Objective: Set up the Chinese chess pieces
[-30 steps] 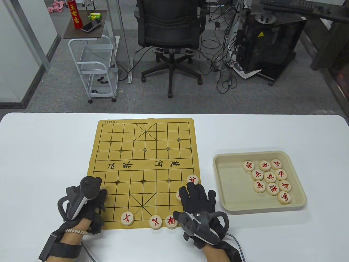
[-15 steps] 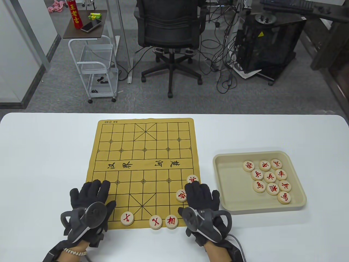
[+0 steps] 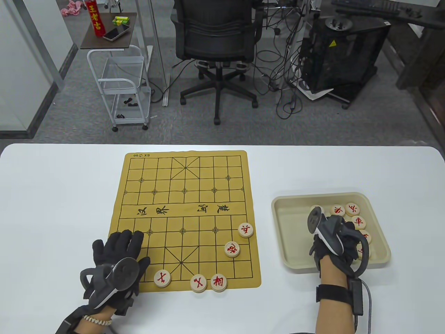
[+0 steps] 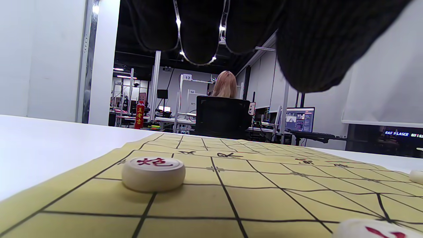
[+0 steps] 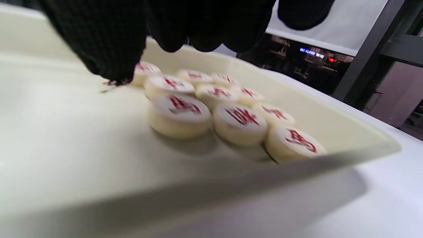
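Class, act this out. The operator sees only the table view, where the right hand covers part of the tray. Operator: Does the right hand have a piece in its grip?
Observer: The right wrist view shows the right hand's fingertips hanging over the round pale wooden pieces with red characters in the beige plastic tray, with none pinched, though it is blurred.
Operator: Is anything hidden by the left hand?
Observer: Yes. In the left wrist view one more such piece lies on the yellow cloth board, ahead of the left hand, untouched.
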Available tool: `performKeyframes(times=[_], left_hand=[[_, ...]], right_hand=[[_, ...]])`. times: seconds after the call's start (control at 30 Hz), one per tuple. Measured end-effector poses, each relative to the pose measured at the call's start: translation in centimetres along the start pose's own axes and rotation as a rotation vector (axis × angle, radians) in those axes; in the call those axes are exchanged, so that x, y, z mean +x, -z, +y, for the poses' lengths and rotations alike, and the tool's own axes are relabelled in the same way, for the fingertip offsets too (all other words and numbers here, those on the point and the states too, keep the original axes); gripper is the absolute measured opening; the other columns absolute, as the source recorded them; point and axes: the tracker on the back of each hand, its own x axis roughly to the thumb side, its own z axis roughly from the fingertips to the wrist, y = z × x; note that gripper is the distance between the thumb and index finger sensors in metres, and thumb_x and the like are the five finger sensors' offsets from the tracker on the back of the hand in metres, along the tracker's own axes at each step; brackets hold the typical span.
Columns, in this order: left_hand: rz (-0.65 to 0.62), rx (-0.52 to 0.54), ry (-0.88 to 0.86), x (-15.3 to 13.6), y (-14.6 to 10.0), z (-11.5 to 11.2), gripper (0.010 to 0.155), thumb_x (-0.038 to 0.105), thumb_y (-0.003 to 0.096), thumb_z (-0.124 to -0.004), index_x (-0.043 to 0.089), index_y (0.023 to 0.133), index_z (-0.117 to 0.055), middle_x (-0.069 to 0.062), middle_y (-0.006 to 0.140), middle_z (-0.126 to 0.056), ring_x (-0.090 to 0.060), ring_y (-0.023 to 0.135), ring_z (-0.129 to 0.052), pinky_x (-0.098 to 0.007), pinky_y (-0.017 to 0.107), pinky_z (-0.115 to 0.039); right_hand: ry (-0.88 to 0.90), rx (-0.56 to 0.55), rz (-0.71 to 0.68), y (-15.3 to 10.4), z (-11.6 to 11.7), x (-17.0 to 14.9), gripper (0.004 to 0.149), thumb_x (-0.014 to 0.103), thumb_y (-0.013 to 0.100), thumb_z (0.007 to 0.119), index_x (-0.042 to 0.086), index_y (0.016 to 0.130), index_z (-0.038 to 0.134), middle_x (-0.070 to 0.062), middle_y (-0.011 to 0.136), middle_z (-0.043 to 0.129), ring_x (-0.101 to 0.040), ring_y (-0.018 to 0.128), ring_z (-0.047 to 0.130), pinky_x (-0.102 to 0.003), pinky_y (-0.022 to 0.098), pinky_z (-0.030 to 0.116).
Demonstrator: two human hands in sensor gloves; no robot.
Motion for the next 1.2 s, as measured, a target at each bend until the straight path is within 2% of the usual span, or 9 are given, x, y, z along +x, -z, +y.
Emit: performKeyframes(times=[0.2,0.33,0.6,0.73,0.83,0.97,1.03,1.13,1.2], left_hand=[[-0.004,-0.013,0.003,0.1,0.1,-0.1,0.079,0.054,0.0383,-0.086,0.031,0.107,-0.056,-0.011,0.115,-0.064,-0.045,0.108,-0.064,-0.074,0.074,-0.039],[-0.003,-0.017,0.001,0.1,0.1,-0.1,0.079,0.053,0.0384,-0.086,0.031,0.107,-0.056,-0.011,0.115,-0.064,-0.045,0.108,-0.064,-0.074,0.074,-0.039],[-0.005,-0.025,-0.001,0.1,0.2,-0.2,0.078,0.053,0.0382,-0.087,0.031,0.107,-0.056,-0.011,0.115,-0.065,-0.044,0.108,-0.065,-0.074,0.074,-0.040],[0.001,-0.022,-0.006,0.0,0.2,-0.2,0.078,0.053,0.0382,-0.087,0.031,0.107,-0.057,-0.011,0.115,-0.065,-0.044,0.108,-0.065,-0.074,0.074,-0.040],[0.000,-0.023,-0.010,-0.1,0.3,-0.2,0.078,0.053,0.0382,-0.087,0.031,0.107,-0.057,-0.011,0.115,-0.065,-0.044,0.108,-0.066,-0.074,0.074,-0.040],[0.002,-0.028,-0.016,-0.2,0.4,-0.3,0.078,0.053,0.0383,-0.086,0.031,0.107,-0.057,-0.011,0.114,-0.066,-0.044,0.108,-0.066,-0.074,0.074,-0.039],[0.000,-0.026,-0.018,-0.2,0.3,-0.2,0.078,0.053,0.0383,-0.087,0.031,0.107,-0.057,-0.011,0.114,-0.066,-0.044,0.108,-0.066,-0.074,0.074,-0.040],[-0.008,-0.025,-0.017,-0.2,0.3,-0.3,0.078,0.053,0.0383,-0.086,0.031,0.107,-0.057,-0.011,0.114,-0.066,-0.044,0.107,-0.066,-0.074,0.074,-0.040],[-0.013,-0.024,-0.015,-0.2,0.3,-0.3,0.077,0.054,0.0384,-0.086,0.031,0.107,-0.057,-0.011,0.114,-0.066,-0.044,0.108,-0.066,-0.074,0.074,-0.040]], right_hand=[[-0.062,0.048,-0.021,1.6,1.9,0.6,0.058,0.044,0.040,0.097,0.033,0.093,0.079,0.000,0.106,0.077,-0.029,0.092,0.082,-0.057,0.070,0.067],[-0.075,0.020,-0.002,2.1,2.5,0.9,0.059,0.044,0.038,0.098,0.032,0.092,0.077,0.001,0.103,0.080,-0.026,0.088,0.085,-0.054,0.069,0.069],[-0.039,0.081,-0.016,2.8,2.7,0.4,0.058,0.047,0.039,0.097,0.032,0.090,0.075,-0.002,0.100,0.083,-0.023,0.080,0.091,-0.050,0.064,0.075],[-0.051,0.038,-0.013,2.7,2.8,0.2,0.062,0.053,0.036,0.099,0.028,0.088,0.077,-0.004,0.093,0.089,-0.016,0.065,0.098,-0.046,0.057,0.083],[-0.045,-0.038,-0.015,2.2,2.7,0.1,0.066,0.056,0.030,0.101,0.028,0.086,0.079,-0.004,0.088,0.092,-0.011,0.056,0.100,-0.043,0.051,0.087],[0.054,-0.145,-0.070,0.3,0.8,0.7,0.067,0.056,0.028,0.102,0.028,0.085,0.080,-0.004,0.087,0.093,-0.011,0.054,0.100,-0.043,0.050,0.087],[0.123,-0.200,-0.163,-1.5,-0.6,1.5,0.068,0.057,0.028,0.101,0.028,0.086,0.079,-0.004,0.088,0.092,-0.011,0.054,0.099,-0.043,0.051,0.086],[0.169,-0.273,-0.338,-5.5,-2.2,3.9,0.068,0.057,0.028,0.101,0.028,0.086,0.079,-0.003,0.088,0.092,-0.011,0.054,0.099,-0.044,0.052,0.085],[0.196,-0.271,-0.450,-8.5,-2.7,5.7,0.068,0.057,0.029,0.101,0.028,0.086,0.079,-0.003,0.088,0.092,-0.011,0.054,0.099,-0.044,0.051,0.086]])
